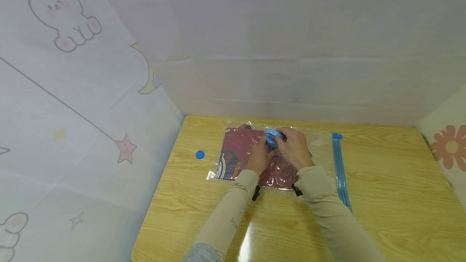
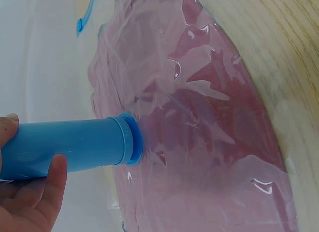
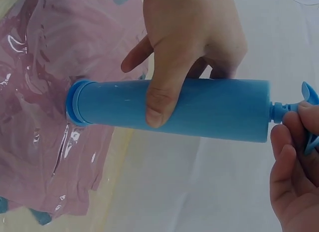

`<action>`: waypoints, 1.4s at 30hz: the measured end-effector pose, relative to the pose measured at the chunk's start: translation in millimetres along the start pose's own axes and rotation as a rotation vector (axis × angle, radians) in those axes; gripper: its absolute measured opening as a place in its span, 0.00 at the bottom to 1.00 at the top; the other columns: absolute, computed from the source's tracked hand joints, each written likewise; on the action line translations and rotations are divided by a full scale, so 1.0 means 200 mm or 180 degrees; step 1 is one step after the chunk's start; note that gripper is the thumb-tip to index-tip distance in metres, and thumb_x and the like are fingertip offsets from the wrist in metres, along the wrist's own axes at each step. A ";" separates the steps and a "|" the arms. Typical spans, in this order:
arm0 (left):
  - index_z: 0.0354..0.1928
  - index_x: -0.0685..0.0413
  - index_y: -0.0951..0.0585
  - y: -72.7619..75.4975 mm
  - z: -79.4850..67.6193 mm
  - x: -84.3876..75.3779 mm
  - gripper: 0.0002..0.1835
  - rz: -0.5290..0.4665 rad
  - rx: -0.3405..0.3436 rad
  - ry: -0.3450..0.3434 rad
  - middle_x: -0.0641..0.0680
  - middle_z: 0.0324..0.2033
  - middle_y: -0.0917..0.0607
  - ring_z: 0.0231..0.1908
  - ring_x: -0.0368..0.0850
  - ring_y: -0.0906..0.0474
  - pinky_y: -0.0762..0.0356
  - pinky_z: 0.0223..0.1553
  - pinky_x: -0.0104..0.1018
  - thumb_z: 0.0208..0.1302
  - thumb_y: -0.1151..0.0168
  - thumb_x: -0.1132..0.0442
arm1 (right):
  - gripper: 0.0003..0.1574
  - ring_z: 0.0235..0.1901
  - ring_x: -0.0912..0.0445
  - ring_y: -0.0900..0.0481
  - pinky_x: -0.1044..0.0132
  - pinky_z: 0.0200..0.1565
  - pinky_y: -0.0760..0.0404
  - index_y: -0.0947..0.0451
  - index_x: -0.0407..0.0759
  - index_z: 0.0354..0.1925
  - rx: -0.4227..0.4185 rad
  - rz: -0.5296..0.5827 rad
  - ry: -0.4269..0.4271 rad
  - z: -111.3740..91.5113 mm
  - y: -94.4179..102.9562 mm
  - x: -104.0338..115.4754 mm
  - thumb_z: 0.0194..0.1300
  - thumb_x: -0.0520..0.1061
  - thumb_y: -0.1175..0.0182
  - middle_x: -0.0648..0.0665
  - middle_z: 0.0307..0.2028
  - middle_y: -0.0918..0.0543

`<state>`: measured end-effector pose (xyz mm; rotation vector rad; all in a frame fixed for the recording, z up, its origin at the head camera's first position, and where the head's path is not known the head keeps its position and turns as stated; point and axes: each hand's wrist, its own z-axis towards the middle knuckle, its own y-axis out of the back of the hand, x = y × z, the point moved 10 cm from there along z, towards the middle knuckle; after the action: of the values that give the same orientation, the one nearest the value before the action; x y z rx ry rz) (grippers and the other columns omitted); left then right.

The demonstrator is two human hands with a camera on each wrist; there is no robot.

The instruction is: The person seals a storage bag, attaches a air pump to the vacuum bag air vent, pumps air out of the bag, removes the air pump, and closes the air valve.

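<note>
A clear vacuum storage bag (image 1: 320,140) with folded maroon clothing (image 1: 233,140) inside lies flat on the table. A blue hand pump (image 3: 124,102) stands on the bag, its flared end right at the valve spot, which it hides. My left hand (image 1: 259,157) grips the pump's barrel, thumb along one side in the right wrist view. With its fingers curled, my right hand (image 1: 294,146) holds the pump's handle (image 3: 308,94). A short length of rod shows between handle and barrel. The plastic over the clothing looks wrinkled.
A round blue cap (image 1: 200,154) lies on the wooden table (image 1: 386,181), left of the bag. The bag's blue zip strip (image 1: 339,169) runs along its right edge, with a slider (image 1: 337,136) at the far end. Printed cloth walls (image 1: 276,84) border the table.
</note>
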<state>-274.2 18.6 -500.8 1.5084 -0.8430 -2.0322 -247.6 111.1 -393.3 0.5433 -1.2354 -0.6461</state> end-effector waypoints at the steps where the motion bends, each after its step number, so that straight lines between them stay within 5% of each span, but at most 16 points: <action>1: 0.57 0.51 0.27 0.00 0.00 0.00 0.26 -0.0012 0.0000 0.0000 0.57 0.46 0.13 0.46 0.52 0.15 0.17 0.48 0.43 0.60 0.32 0.53 | 0.15 0.40 0.42 0.16 0.50 0.41 0.18 0.19 0.32 0.49 0.0001 0.0004 0.0002 0.00 0.00 0.00 0.67 0.40 0.41 0.33 0.44 0.15; 17: 0.62 0.53 0.29 -0.01 0.01 0.00 0.29 -0.0159 0.0109 0.0046 0.59 0.50 0.15 0.50 0.53 0.17 0.18 0.50 0.43 0.62 0.34 0.52 | 0.10 0.23 0.53 0.24 0.66 0.24 0.29 0.18 0.32 0.43 -0.0373 0.0115 0.0287 0.00 0.18 0.16 0.66 0.37 0.42 0.37 0.31 0.14; 25: 0.62 0.54 0.29 -0.02 0.02 0.01 0.30 -0.0098 0.0107 0.0117 0.59 0.49 0.15 0.50 0.54 0.17 0.19 0.51 0.46 0.60 0.32 0.55 | 0.07 0.26 0.52 0.21 0.62 0.28 0.25 0.17 0.30 0.38 -0.0786 0.0109 0.0725 -0.02 0.32 0.31 0.62 0.33 0.40 0.37 0.30 0.14; 29: 0.61 0.53 0.28 -0.04 0.02 0.03 0.29 -0.0065 0.0130 0.0180 0.58 0.48 0.14 0.48 0.54 0.16 0.19 0.51 0.45 0.59 0.31 0.54 | 0.05 0.26 0.53 0.22 0.69 0.28 0.28 0.17 0.30 0.36 -0.0991 0.0172 0.0955 -0.03 0.39 0.40 0.60 0.32 0.37 0.38 0.28 0.15; 37: 0.63 0.52 0.29 -0.05 0.02 0.06 0.31 -0.0083 0.0232 0.0281 0.57 0.50 0.15 0.50 0.53 0.17 0.20 0.53 0.45 0.60 0.33 0.51 | 0.06 0.26 0.56 0.25 0.79 0.31 0.34 0.16 0.30 0.36 -0.1207 0.0303 0.1123 -0.06 0.49 0.51 0.58 0.29 0.37 0.38 0.28 0.15; 42: 0.62 0.52 0.29 -0.05 0.01 0.06 0.29 -0.0073 0.0238 0.0314 0.56 0.49 0.15 0.50 0.53 0.17 0.19 0.53 0.45 0.60 0.33 0.52 | 0.07 0.26 0.56 0.26 0.77 0.32 0.31 0.16 0.31 0.36 -0.1314 0.0431 0.1196 -0.09 0.55 0.57 0.58 0.29 0.37 0.38 0.27 0.15</action>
<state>-279.7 18.2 -516.4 1.6516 -0.8747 -1.9445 -191.5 108.9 -244.8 0.2183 -0.7501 -0.6287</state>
